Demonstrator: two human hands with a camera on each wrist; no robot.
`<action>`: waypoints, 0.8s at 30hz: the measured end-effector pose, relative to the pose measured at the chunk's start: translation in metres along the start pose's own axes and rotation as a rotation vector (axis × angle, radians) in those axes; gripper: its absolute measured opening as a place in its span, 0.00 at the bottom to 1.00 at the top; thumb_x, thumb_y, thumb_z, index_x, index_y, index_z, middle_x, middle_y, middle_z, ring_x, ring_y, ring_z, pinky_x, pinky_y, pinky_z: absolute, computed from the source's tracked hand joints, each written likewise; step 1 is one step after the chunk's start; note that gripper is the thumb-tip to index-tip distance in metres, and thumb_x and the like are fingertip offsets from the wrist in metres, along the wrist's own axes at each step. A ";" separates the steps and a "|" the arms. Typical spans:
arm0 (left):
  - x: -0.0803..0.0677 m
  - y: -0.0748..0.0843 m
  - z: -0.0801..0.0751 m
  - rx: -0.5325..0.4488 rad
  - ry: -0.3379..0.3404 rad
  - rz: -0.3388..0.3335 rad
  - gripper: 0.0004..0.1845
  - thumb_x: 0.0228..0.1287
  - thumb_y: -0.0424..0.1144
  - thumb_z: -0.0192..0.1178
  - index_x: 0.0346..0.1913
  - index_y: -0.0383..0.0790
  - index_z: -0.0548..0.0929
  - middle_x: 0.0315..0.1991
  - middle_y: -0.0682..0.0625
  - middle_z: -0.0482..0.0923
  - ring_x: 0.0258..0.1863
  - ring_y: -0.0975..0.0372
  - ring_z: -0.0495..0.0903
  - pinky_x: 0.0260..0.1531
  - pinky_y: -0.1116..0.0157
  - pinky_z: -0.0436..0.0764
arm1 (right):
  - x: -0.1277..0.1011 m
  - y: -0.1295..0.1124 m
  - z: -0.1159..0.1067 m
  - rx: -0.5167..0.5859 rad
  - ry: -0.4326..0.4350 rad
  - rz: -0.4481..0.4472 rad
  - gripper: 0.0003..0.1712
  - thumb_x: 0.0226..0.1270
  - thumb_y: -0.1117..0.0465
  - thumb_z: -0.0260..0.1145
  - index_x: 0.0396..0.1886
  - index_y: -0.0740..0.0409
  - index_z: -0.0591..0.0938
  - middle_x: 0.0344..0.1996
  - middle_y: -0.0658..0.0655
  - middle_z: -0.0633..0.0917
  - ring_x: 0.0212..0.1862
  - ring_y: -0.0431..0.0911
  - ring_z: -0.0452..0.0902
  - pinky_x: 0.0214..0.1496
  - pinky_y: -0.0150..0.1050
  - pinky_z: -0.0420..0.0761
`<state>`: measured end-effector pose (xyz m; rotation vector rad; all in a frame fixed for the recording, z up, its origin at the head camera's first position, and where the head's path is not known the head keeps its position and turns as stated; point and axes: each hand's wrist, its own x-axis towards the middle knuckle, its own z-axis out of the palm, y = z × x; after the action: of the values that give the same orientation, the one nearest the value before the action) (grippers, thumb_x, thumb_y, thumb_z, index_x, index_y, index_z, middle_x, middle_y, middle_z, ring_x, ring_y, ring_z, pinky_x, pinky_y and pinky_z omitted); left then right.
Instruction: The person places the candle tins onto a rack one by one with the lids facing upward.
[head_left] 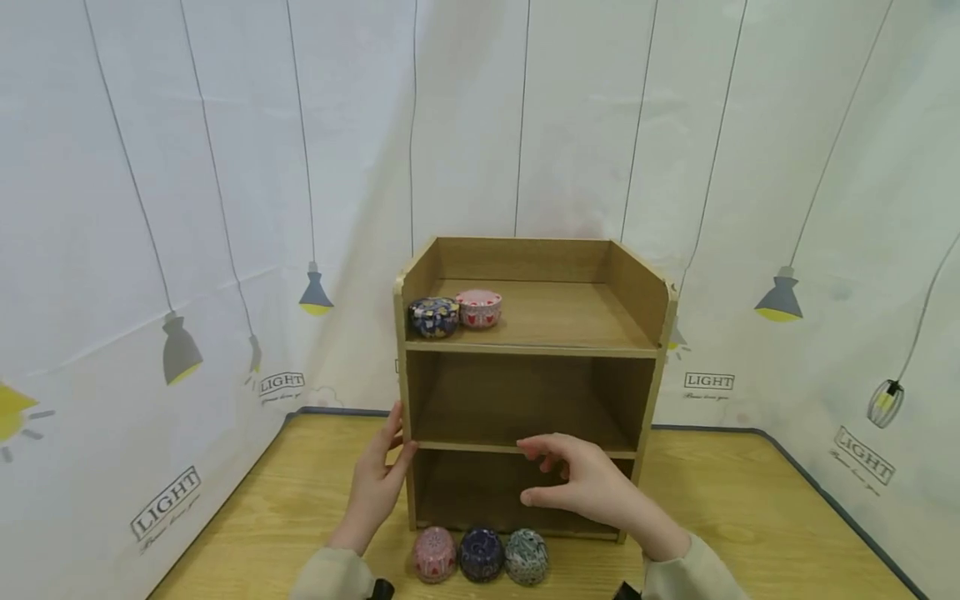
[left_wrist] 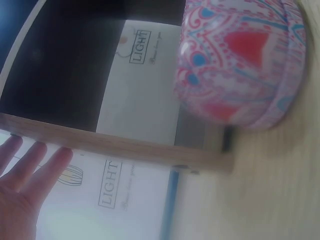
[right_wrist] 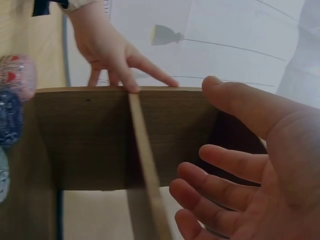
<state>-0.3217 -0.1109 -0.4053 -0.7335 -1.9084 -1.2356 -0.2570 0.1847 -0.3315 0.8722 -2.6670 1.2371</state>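
Observation:
A wooden shelf unit (head_left: 652, 400) stands in the middle of the head view. My left hand (head_left: 375, 483) touches its left side panel, fingers extended along the outside and thumb at the front edge by the middle board. In front of the middle opening hovers my right hand (head_left: 577, 479), holding nothing, its fingers loosely bent and thumb apart. Below the hands, a pink tin (head_left: 435, 554), a dark blue tin (head_left: 481, 554) and a green-and-white tin (head_left: 527, 556) form a row before the shelf's base. The pink tin (left_wrist: 240, 65) looms large in the left wrist view, showing red hearts.
On the top board, at its left end, a dark flower-patterned tin (head_left: 435, 318) sits beside a pink heart-patterned tin (head_left: 480, 309). The wooden table (head_left: 705, 492) extends around the unit. A white backdrop (head_left: 480, 108) printed with hanging lamps encloses the back and sides.

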 end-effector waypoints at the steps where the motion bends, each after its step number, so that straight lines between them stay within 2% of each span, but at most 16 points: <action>1: 0.000 0.000 0.001 -0.002 -0.001 -0.003 0.32 0.62 0.21 0.60 0.69 0.29 0.64 0.60 0.31 0.72 0.44 0.40 0.80 0.28 0.66 0.84 | -0.001 0.003 0.002 0.002 -0.003 0.004 0.31 0.59 0.49 0.73 0.61 0.53 0.78 0.49 0.50 0.80 0.45 0.46 0.74 0.40 0.38 0.77; 9: -0.002 -0.004 0.002 -0.010 0.001 -0.034 0.33 0.63 0.22 0.60 0.70 0.32 0.64 0.62 0.32 0.71 0.45 0.40 0.80 0.28 0.65 0.84 | -0.006 0.027 0.013 0.022 -0.021 0.016 0.31 0.57 0.49 0.74 0.60 0.52 0.79 0.49 0.51 0.81 0.44 0.46 0.76 0.40 0.38 0.78; 17: -0.003 -0.003 0.000 -0.009 -0.004 -0.052 0.32 0.64 0.23 0.60 0.70 0.32 0.64 0.61 0.31 0.71 0.44 0.39 0.80 0.29 0.65 0.84 | -0.011 0.053 0.026 0.139 -0.087 0.074 0.35 0.56 0.53 0.76 0.62 0.60 0.77 0.51 0.61 0.80 0.46 0.57 0.76 0.40 0.38 0.79; 24: -0.001 0.001 0.000 -0.018 -0.002 -0.042 0.32 0.63 0.23 0.60 0.69 0.30 0.64 0.58 0.30 0.73 0.43 0.39 0.80 0.29 0.69 0.83 | -0.014 0.075 0.037 0.174 -0.108 0.107 0.34 0.54 0.59 0.76 0.61 0.61 0.77 0.51 0.60 0.81 0.45 0.55 0.77 0.40 0.38 0.79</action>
<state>-0.3208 -0.1105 -0.4057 -0.7073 -1.9256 -1.2792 -0.2785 0.2031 -0.4114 0.8505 -2.7547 1.5066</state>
